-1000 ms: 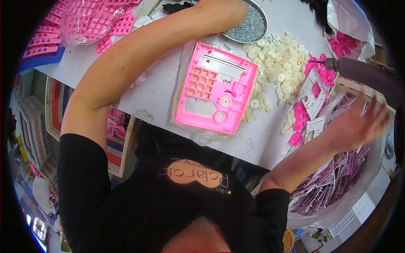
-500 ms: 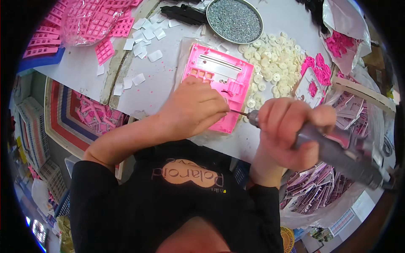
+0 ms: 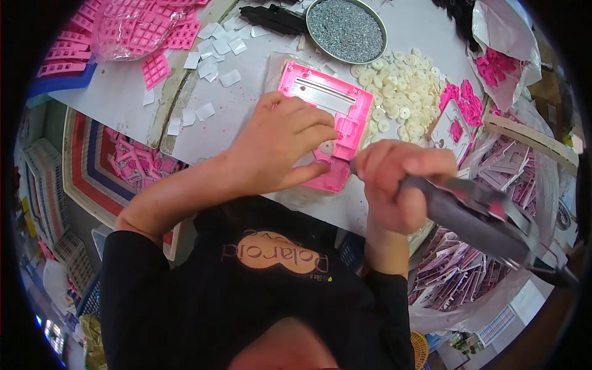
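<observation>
A pink plastic toy casing (image 3: pixel 356 117) lies tilted on the worktable, with a grey slotted strip in its upper part. My left hand (image 3: pixel 280 139) rests over its left side, fingers and thumb apart. Between that thumb and forefinger a white round disc (image 3: pixel 327 147) sits in the casing. My right hand (image 3: pixel 398 179) is wrapped round a dark grey electric screwdriver (image 3: pixel 475 216). Its front end points at the casing's right edge, close to my left thumb; the bit's tip cannot be made out.
A round tin of small screws (image 3: pixel 345 31) stands behind the casing. White discs (image 3: pixel 401 92) are heaped to its right, white paper squares (image 3: pixel 213 52) to its left. Pink keypads (image 3: pixel 139 28) lie far left. A bag of pink-and-white parts (image 3: pixel 459 271) stands at the right.
My left hand has opened from a pinch, its fingers now spread around the white disc. The screwdriver's front has shifted slightly left, and its bit no longer shows clearly.
</observation>
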`<state>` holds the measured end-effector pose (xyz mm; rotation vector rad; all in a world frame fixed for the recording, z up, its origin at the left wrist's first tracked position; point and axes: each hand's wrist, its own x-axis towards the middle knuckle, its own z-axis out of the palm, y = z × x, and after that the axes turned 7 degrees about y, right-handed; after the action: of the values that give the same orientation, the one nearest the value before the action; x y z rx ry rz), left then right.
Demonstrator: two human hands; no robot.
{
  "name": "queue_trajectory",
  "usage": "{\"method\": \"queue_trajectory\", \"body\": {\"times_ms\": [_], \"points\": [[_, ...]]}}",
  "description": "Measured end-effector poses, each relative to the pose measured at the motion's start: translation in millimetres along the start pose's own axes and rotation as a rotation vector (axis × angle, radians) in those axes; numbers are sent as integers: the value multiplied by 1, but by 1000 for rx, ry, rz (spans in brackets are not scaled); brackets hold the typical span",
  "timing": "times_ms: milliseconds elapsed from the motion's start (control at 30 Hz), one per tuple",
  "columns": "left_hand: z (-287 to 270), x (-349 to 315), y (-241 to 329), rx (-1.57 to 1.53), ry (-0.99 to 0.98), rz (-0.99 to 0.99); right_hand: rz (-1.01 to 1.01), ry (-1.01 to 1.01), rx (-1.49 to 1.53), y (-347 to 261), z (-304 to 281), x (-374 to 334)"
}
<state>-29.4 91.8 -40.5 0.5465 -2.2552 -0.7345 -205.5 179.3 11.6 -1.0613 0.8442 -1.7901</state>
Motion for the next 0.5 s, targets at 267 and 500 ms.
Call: {"method": "queue_trajectory", "body": {"times_ms": [267,500], "points": [[3,3,-20,73,-237,360,-45,-19,-190,31,-5,-5],[8,-5,-17,188,-317,390,-5,-96,-312,43,-16,-7]]}}
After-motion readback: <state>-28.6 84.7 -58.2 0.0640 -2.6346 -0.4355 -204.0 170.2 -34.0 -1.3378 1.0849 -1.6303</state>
